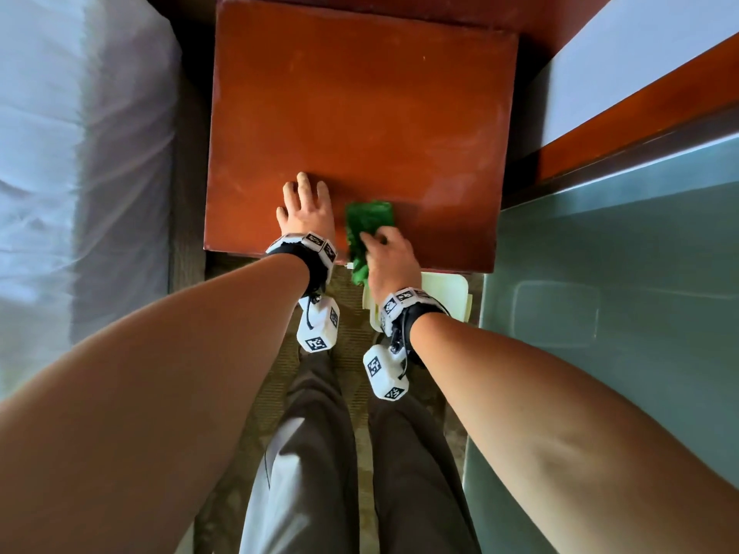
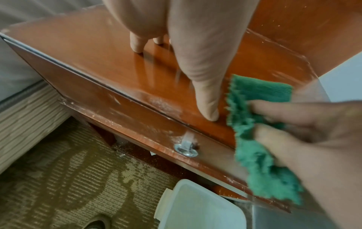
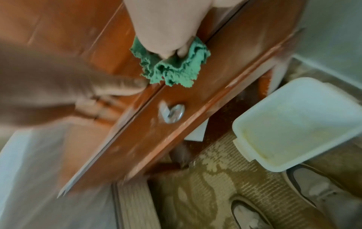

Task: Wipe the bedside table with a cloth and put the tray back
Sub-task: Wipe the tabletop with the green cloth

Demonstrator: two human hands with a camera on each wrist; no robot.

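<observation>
The reddish wooden bedside table (image 1: pixel 360 113) fills the upper middle of the head view. My left hand (image 1: pixel 306 205) lies flat on its near edge, fingers straight and spread. Just to its right, my right hand (image 1: pixel 386 253) grips a crumpled green cloth (image 1: pixel 368 225) at the front edge; part of the cloth (image 2: pixel 260 139) hangs over the drawer front. The cloth (image 3: pixel 174 68) is bunched under my right fingers (image 3: pixel 182 51). A pale plastic tray (image 1: pixel 448 297) stands on the carpet below the table's right front corner, and shows as the tray (image 3: pixel 293 124) in the right wrist view.
A bed with white sheets (image 1: pixel 72 173) lies to the left. A grey-green surface (image 1: pixel 620 293) and a wooden ledge (image 1: pixel 640 125) stand to the right. The drawer front carries a metal knob (image 2: pixel 186 149). My legs and shoes (image 3: pixel 313 186) are on the patterned carpet.
</observation>
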